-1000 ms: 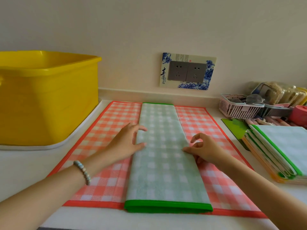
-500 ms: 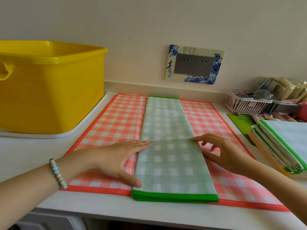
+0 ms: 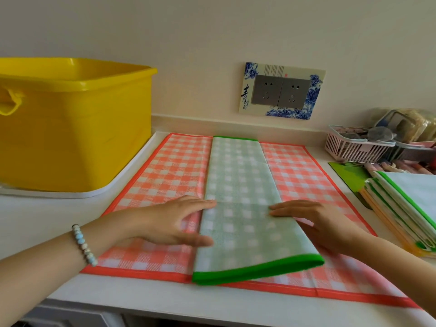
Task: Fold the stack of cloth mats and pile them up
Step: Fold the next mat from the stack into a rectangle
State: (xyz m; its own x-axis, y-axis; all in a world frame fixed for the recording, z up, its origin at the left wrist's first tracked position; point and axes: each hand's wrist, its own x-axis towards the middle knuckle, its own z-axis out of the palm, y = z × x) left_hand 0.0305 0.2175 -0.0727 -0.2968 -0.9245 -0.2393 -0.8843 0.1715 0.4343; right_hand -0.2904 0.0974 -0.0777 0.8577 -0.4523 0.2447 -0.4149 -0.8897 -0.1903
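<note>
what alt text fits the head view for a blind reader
The left hand and right hand rest flat on either edge of a green checked mat folded into a long strip, lying on a spread orange checked mat. A yellow tub stands left, a pile of folded mats right.
</note>
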